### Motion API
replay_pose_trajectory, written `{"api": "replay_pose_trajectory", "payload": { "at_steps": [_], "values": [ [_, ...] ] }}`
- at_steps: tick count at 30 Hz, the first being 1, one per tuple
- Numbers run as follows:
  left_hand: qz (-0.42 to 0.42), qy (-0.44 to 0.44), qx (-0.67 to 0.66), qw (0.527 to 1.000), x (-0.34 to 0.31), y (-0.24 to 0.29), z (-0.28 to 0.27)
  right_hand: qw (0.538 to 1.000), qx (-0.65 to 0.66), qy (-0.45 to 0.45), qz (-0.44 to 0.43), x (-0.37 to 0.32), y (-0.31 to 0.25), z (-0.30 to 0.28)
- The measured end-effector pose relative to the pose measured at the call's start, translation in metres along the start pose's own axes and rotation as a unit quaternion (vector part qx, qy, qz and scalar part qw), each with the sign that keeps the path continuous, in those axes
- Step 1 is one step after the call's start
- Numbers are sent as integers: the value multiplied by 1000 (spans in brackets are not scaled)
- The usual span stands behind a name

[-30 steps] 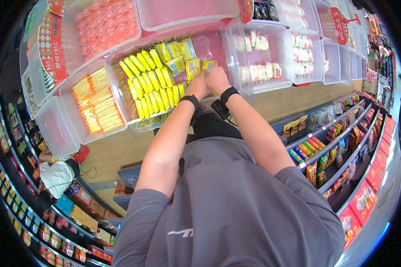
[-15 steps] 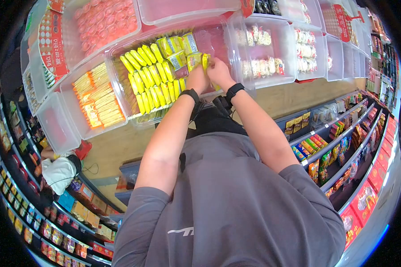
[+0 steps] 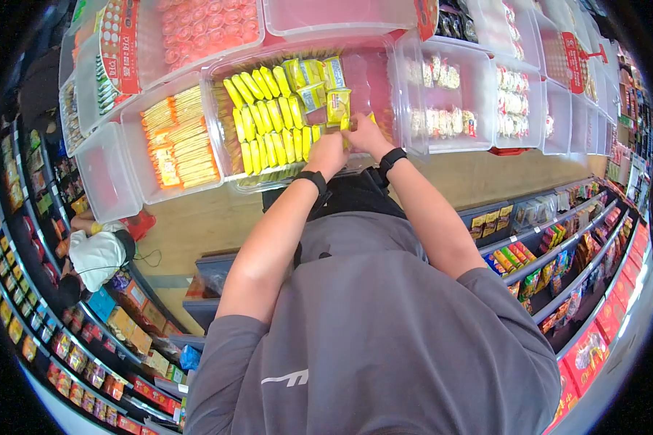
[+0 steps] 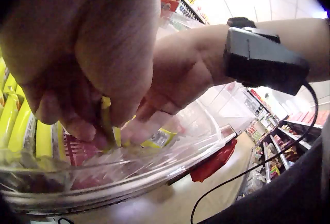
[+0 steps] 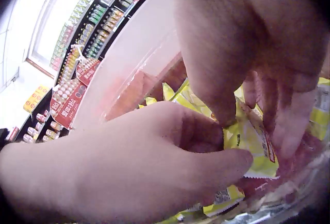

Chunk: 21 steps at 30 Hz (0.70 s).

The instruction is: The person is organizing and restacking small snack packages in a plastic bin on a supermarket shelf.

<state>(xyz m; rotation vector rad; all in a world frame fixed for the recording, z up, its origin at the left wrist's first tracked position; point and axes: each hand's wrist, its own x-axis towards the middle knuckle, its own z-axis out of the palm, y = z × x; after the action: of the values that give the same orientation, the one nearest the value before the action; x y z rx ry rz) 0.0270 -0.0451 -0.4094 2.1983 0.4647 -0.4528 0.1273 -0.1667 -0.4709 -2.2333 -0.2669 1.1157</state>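
Both hands meet over the near side of a clear plastic bin [image 3: 218,134] that holds rows of yellow snack packets [image 3: 268,116]. Between them is one small yellow packet [image 5: 250,144]. My left hand [image 3: 328,154] pinches its near edge, thumb on top, at the right end of the front row. The fingers of my right hand [image 3: 368,136] grip the same packet from the other side. A flatter yellow packet [image 3: 339,106] lies just beyond the fingers. Another packet [image 4: 160,139] shows low in the bin past the right hand in the left wrist view.
Orange-wrapped sticks fill a bin [image 3: 130,119] on the left. White-wrapped sweets sit in bins [image 3: 479,90] on the right, pink cups [image 3: 210,32] behind. Low shelves of snacks [image 3: 544,250] stand at the right. A person in a white top [image 3: 98,257] crouches at the left shelves.
The hands have moved toward the near side of the bin with the packet, and the flatter packet beyond them is more exposed. The head view has shifted slightly.
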Motion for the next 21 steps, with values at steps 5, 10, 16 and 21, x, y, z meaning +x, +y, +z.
{"api": "replay_pose_trajectory", "payload": {
  "at_steps": [5, 10, 16, 21],
  "values": [
    [-9, -25, 35, 999, -6, -17, 10, 997, -78, -12, 5, -5, -7, 11],
    [-32, -35, 66, 997, -8, -20, 8, 997, -70, -7, -32, -1, -10, 21],
    [-43, -36, 83, 995, -10, -27, 2, 994, -108, 5, -32, 1, -19, 35],
    [-46, -20, 86, 995, -14, -28, -6, 992, -116, -5, -41, 3, -23, 38]
  ]
}}
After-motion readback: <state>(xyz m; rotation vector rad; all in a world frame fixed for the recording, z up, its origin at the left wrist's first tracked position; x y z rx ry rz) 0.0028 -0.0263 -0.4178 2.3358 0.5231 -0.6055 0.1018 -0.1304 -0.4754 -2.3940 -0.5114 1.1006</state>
